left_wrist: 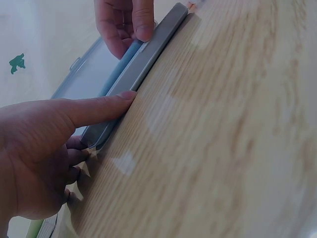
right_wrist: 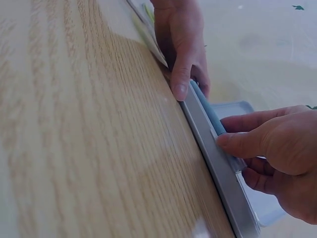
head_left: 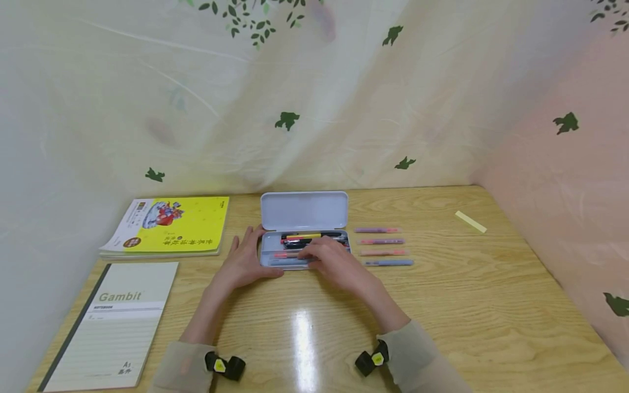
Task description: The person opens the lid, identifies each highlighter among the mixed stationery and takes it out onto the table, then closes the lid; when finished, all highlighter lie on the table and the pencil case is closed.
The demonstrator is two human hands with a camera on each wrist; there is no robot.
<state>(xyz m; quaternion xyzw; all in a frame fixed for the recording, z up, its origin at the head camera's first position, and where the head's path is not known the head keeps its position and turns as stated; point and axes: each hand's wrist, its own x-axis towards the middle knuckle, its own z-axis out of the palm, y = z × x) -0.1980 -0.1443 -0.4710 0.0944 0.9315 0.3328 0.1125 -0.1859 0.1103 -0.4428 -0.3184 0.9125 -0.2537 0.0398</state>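
Observation:
An opened pale blue pencil case (head_left: 304,212) stands at the middle of the table, lid raised toward the back. My left hand (head_left: 243,265) grips its left end, thumb along the front wall and fingers at the side. Over the case's front right part, my right hand (head_left: 336,265) pinches a light blue pen (right_wrist: 210,111) between thumb and fingers, just inside the front wall. Behind this pen lie a pink pen (head_left: 285,255) and several darker pens, including a black and yellow one (head_left: 307,236). The right hand covers part of the case's contents.
Right of the case, several pens lie in a row, from a purple pen (head_left: 377,230) at the back to a blue pen (head_left: 390,263) in front. Yellow books (head_left: 196,218) and a Gambit notebook (head_left: 115,322) lie at left. A pale yellow strip (head_left: 470,221) is at far right.

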